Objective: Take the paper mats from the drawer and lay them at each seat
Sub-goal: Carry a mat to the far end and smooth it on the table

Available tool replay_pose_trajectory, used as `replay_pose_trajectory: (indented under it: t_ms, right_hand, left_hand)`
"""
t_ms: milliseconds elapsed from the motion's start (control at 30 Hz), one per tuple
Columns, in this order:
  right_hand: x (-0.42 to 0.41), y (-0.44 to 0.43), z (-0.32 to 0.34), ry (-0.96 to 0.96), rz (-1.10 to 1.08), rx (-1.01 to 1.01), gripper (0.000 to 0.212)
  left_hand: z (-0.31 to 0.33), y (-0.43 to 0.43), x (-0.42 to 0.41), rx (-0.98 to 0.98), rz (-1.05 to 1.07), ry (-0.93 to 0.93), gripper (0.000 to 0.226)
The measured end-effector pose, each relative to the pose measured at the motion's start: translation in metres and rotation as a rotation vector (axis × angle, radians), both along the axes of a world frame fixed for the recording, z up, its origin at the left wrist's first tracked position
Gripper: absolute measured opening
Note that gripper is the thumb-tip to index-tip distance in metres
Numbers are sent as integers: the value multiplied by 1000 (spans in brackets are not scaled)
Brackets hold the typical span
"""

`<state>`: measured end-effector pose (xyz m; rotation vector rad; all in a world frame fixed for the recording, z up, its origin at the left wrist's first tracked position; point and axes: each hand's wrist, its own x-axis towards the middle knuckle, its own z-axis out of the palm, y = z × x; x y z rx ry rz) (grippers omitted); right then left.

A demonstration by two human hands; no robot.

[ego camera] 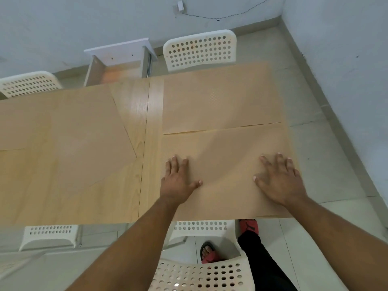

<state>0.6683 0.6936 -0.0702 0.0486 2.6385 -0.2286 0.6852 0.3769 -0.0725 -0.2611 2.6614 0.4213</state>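
Paper mat (227, 152) right of centre in the frame lies on the table (147, 148), pressed under the left hand (178, 179) and right hand (281, 179), both spread flat and gripping nothing. It looks thin, light and floppy, rippled between the palms. It would likely slide or crease, so lifting by two opposite edges seems safest.

The nearest tan rectangular paper mat (226, 156) lies at the near right seat, its front edge along the rim of the pale wooden table (147, 143), with a shallow ripple across its middle. A second matching mat (220, 97) lies just beyond it, their edges almost touching. A third mat (69, 127) lies skewed on the left half. The white-fronted drawer (119, 49) stands pulled open at the far side.
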Motion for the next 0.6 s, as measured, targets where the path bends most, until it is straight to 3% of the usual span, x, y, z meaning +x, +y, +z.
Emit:
replay_pose_trajectory:
  t_ms: [600]
  right_hand:
    - [0,-2,-7,16,8,26,77]
  left_hand:
    - [-5,-5,-10,-16,-16,-21,102]
